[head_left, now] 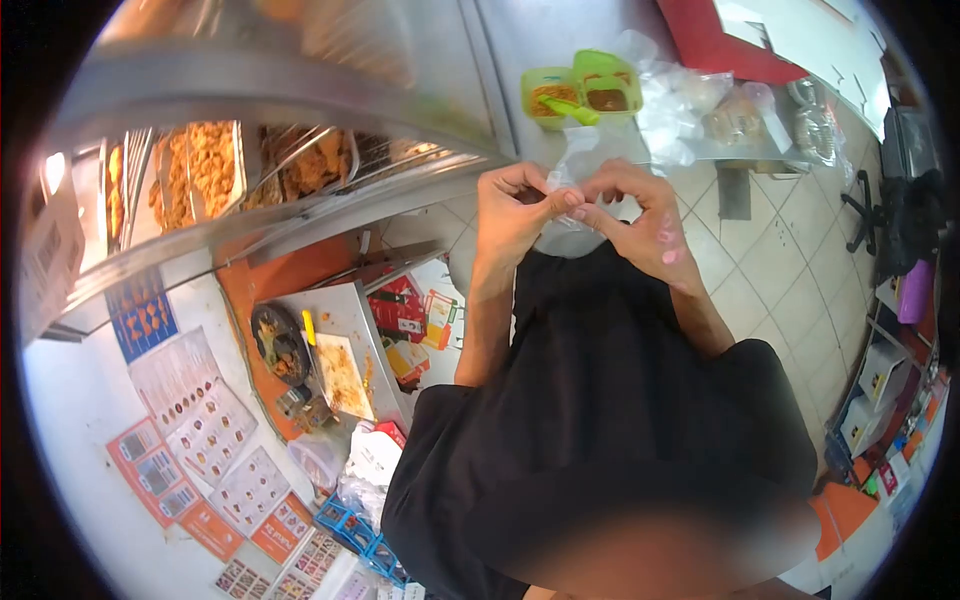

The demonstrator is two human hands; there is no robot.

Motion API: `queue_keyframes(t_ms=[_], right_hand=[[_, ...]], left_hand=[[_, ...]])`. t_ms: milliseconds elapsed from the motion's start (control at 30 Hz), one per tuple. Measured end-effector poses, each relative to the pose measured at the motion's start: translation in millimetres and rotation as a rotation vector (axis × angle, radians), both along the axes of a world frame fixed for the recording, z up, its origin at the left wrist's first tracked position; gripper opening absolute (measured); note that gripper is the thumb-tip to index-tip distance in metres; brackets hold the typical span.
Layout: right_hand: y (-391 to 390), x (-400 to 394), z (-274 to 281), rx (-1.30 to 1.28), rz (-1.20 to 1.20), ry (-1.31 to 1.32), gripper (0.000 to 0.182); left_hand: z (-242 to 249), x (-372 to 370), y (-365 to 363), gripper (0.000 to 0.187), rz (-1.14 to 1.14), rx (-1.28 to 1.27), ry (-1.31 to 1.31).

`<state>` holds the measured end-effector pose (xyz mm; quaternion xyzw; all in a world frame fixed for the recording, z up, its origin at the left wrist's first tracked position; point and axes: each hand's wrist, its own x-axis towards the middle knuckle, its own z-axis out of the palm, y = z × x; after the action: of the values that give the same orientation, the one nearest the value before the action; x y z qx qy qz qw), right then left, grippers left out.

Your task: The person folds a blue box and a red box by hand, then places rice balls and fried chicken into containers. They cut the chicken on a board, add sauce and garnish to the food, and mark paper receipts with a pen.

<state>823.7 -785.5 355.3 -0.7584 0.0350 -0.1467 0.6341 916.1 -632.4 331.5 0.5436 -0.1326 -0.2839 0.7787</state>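
Note:
Both my hands meet in front of my chest at a small clear plastic bag. My left hand pinches the bag's gathered plastic between thumb and fingers. From the other side, my right hand grips the same plastic, its thumb close to the left thumb. The bag's lower part hangs below the hands; what it contains, if anything, I cannot make out. Just beyond them on the metal counter sits a green divided container with orange-brown crumbs on one side, dark sauce on the other and a green spoon.
Loose clear plastic bags lie right of the container. At left, a glass-fronted display case holds trays of fried food. Below it, a side table carries a black pan and a stained cutting board. An office chair stands far right.

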Motion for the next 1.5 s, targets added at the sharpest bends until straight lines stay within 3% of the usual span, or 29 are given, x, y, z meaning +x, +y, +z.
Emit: queue_keyframes(t_ms=[33,200,267,300,333,400,433,467,533,567,600,633,700,733,800,867,933,967,1067,1133,1200,1233,1267,1300,1367,1433,1467,1500], right_hand=[[14,1,-6,0.14,0.036,0.07,0.007],[60,11,5,0.073,-0.08,-0.031,0.002],[82,14,9,0.016,-0.126,-0.066,0.002],[96,15,9,0.008,-0.08,-0.07,0.002],[109,18,10,-0.003,-0.034,-0.078,0.004],[136,21,10,-0.061,-0.006,-0.043,0.005],[150,23,9,-0.113,0.013,-0.011,0.005],[163,25,7,-0.162,0.03,0.022,0.005],[179,31,-6,-0.222,0.021,-0.031,0.004],[186,36,-13,-0.239,-0.028,-0.05,0.004],[190,43,-21,-0.258,-0.082,-0.084,0.005],[193,45,-30,-0.27,-0.123,-0.061,0.005],[204,46,-42,-0.215,-0.228,-0.05,0.003],[229,46,-25,-0.198,-0.488,-0.198,0.003],[248,33,-41,0.041,-0.213,-0.444,0.011],[271,36,-36,0.111,-0.153,-0.465,0.008],[287,44,-61,0.03,-0.081,-0.046,0.012],[289,49,-71,0.096,0.02,-0.058,0.025],[298,57,-72,0.165,-0.185,-0.142,0.04],[283,72,-80,0.078,-0.32,-0.192,0.047],[273,75,-62,0.781,-0.426,-0.188,0.043],[270,76,-70,0.875,-0.429,-0.204,0.042],[267,74,-81,0.882,-0.442,-0.211,0.042],[263,72,-84,0.935,-0.384,-0.114,0.041],[257,69,-89,0.988,-0.341,-0.031,0.039],[260,67,-67,1.321,-0.334,-0.122,0.032],[259,67,-73,1.326,-0.345,-0.13,0.032],[261,66,-87,1.062,-0.409,-0.068,0.033]], left_hand=[[3,-2,12,0.019,-0.013,0.007,0.022],[10,6,84,0.02,-0.034,0.084,-0.032],[20,5,110,0.021,0.09,0.431,-0.295],[29,4,121,0.024,0.167,0.627,-0.548],[28,5,131,0.024,0.179,0.625,-0.545],[23,7,148,0.019,0.397,0.474,-0.477],[20,9,160,0.016,0.376,0.298,-0.328],[20,9,171,0.016,0.384,0.292,-0.329],[24,11,190,0.014,0.254,-0.26,0.298],[22,9,193,0.013,0.286,-0.282,0.464],[2,10,205,0.008,0.232,-0.346,0.455],[-23,9,210,0.007,0.266,-0.269,0.358],[-17,6,217,0.009,0.357,0.243,-0.095],[-44,13,218,0.01,0.488,0.214,-0.414],[-38,13,230,0.01,0.332,0.135,-0.328],[-25,11,232,0.01,0.341,0.161,-0.446],[-12,7,239,0.009,0.335,0.202,-0.544],[-6,9,241,0.009,0.297,0.268,-0.667],[-16,10,244,0.011,0.254,0.404,-0.829],[-20,8,243,0.021,0.237,0.484,-1.11],[-34,-2,227,0.02,0.261,0.428,-0.988],[-41,-5,219,0.02,0.251,0.378,-0.764],[-47,-6,215,0.019,0.235,0.329,-0.543],[-53,-2,211,0.019,0.218,0.328,-0.552],[-63,6,203,0.017,0.249,0.443,-0.835],[-60,8,194,0.016,0.247,0.427,-0.866],[-58,9,190,0.015,0.26,0.417,-0.887],[-59,8,186,0.015,0.247,0.417,-0.888]])
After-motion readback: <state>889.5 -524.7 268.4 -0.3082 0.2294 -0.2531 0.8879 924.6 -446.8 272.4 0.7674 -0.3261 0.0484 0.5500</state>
